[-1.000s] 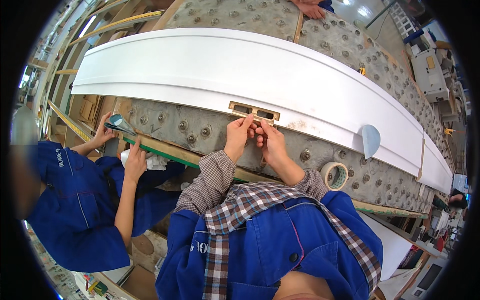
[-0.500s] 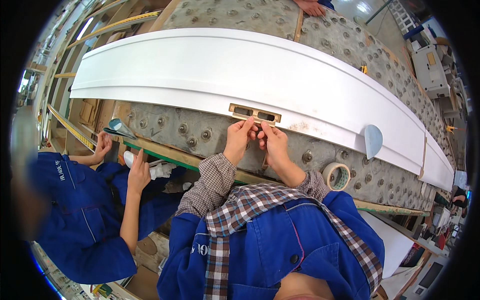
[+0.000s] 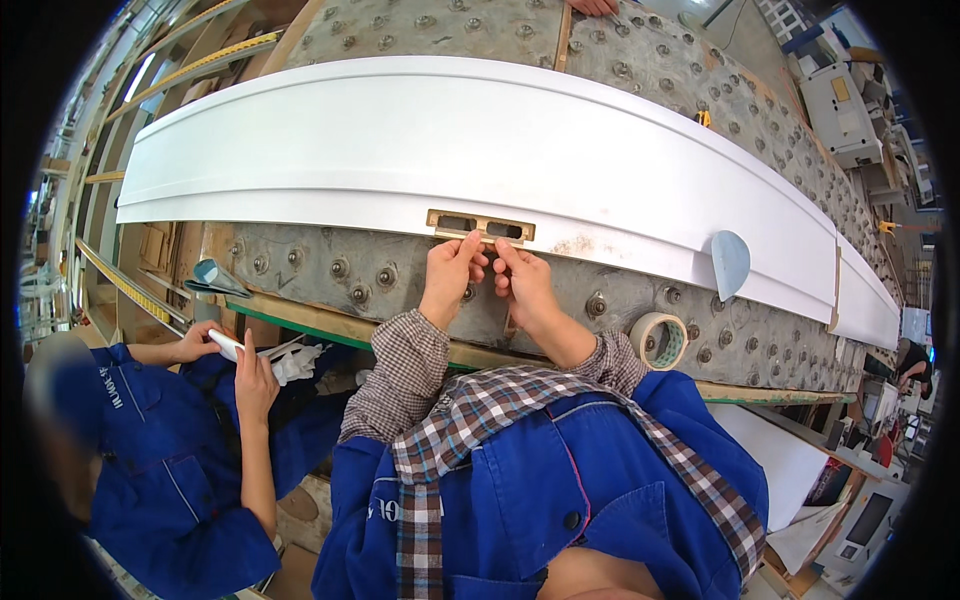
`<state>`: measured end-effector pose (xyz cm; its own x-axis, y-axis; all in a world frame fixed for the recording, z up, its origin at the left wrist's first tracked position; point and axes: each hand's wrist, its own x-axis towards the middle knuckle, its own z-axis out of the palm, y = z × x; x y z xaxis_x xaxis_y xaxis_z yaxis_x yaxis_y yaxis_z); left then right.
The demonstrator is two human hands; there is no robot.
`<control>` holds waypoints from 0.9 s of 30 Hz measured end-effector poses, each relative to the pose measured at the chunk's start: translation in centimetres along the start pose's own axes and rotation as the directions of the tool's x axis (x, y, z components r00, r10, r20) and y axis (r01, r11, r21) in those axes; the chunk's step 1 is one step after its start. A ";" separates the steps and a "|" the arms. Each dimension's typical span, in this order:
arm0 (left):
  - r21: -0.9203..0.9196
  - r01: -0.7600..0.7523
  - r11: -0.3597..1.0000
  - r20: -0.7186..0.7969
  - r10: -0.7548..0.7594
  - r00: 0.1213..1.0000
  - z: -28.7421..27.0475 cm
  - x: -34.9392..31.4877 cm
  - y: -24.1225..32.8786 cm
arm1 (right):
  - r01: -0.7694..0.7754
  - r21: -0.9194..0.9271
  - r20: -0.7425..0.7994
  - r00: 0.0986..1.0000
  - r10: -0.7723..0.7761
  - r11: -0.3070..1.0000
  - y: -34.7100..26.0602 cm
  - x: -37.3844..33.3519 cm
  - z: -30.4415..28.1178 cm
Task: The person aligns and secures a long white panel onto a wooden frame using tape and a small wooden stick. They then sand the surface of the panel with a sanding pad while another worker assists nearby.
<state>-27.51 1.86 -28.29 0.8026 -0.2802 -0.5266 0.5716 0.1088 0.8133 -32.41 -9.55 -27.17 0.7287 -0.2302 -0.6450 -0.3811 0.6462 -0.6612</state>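
Observation:
A long white panel point(image 3: 400, 135) lies on the table, with a tan-edged rectangular recess point(image 3: 480, 227) cut in its near edge. Two dark openings show inside the recess. My left hand point(image 3: 452, 272) is closed in a pinch at the recess's near rim, fingertips together. Beside it my right hand point(image 3: 527, 285) is closed too, its thumb and forefinger against the same rim. Whatever lies between the fingers, if anything, is too small to make out. The two hands nearly touch.
The grey table point(image 3: 620, 290) is studded with ball rollers. A tape roll point(image 3: 659, 340) lies right of my hands; a grey sheet piece point(image 3: 731, 265) rests on the panel's edge. Another curled grey sheet point(image 3: 215, 279) sits at left, near a co-worker point(image 3: 175, 450) handling a white piece point(image 3: 226, 344).
The view has shifted slightly, while my hands stay pinched at the recess. The co-worker's hand has moved down from beside the curled grey sheet to the white piece.

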 end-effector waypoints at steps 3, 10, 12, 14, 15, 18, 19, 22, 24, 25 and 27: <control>-0.031 -0.007 0.999 -0.004 0.007 1.000 0.0 0.0 -0.3 | -0.036 0.009 -0.002 0.999 0.036 0.999 -0.1 -0.1 0.1; -0.142 -0.049 0.989 -0.029 0.045 0.999 0.2 0.4 -1.0 | 0.010 -0.018 0.014 1.000 -0.010 1.000 0.0 -0.1 0.2; -0.150 -0.074 0.986 -0.067 0.064 0.996 0.5 0.3 -1.3 | 0.011 -0.045 0.026 1.000 -0.010 0.999 -0.1 -0.1 0.3; -0.156 -0.107 0.982 -0.104 0.091 0.990 0.6 0.3 -1.3 | 0.029 -0.054 0.020 0.999 -0.028 0.998 0.2 0.2 0.3; -0.182 -0.109 0.977 -0.130 0.086 0.988 1.0 0.4 -1.8 | 0.038 -0.058 0.017 0.999 -0.037 0.998 0.3 0.2 0.2; -0.183 -0.155 0.971 -0.132 0.132 0.982 1.2 0.0 -1.5 | 0.048 -0.084 -0.007 0.999 -0.049 0.995 0.1 0.0 0.3; -0.176 -0.140 0.974 -0.134 0.117 0.984 1.3 -0.2 -1.9 | 0.039 -0.068 0.006 0.999 -0.038 0.997 0.2 -0.2 0.0; -0.176 -0.182 0.967 -0.148 0.157 0.976 1.2 0.0 -1.8 | 0.030 -0.041 0.048 0.998 -0.028 0.999 0.5 0.5 -0.1; -0.167 -0.174 0.971 -0.121 0.155 0.980 1.1 0.1 -1.7 | 0.032 -0.051 0.066 0.997 -0.028 0.998 0.3 0.4 -0.2; -0.168 -0.168 0.971 -0.113 0.150 0.982 0.9 0.1 -1.7 | 0.029 -0.055 0.073 0.997 -0.025 0.998 0.2 0.4 -0.2; -0.164 -0.167 0.972 -0.101 0.152 0.983 0.9 0.2 -1.9 | 0.014 -0.066 0.068 0.998 -0.009 0.998 0.4 0.5 -0.4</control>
<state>-28.55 0.76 -29.70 0.8932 -0.1626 -0.4192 0.4495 0.3095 0.8379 -32.41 -9.71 -27.97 0.7690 -0.1863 -0.6115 -0.4080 0.5935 -0.6938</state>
